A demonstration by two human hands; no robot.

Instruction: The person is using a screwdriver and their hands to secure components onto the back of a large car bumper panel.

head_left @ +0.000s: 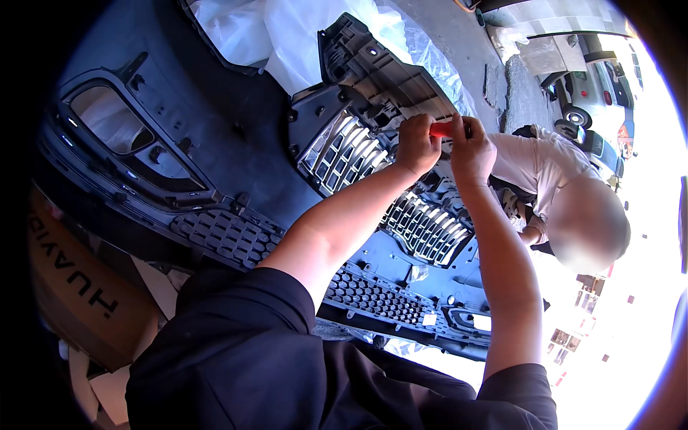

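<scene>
Both of my arms stretch out over a large dark car bumper [236, 136] lying with its inner side up. A short red handle [441, 130] shows between my fists; the rest of that tool is hidden. My left hand [418, 149] is closed at the handle's left end, and my right hand [472, 153] is wrapped round its right end. Just beyond them lies a black ribbed plastic panel [380, 63]. Under and beside my arms are a grille with bright slats [347, 154] and a honeycomb mesh [373, 297].
Another person in a light shirt [552, 161] bends over the far right end of the bumper. Clear plastic sheeting [287, 36] lies behind it. A cardboard box [89, 279] stands at the lower left. A light-coloured car [591, 93] is parked at the upper right.
</scene>
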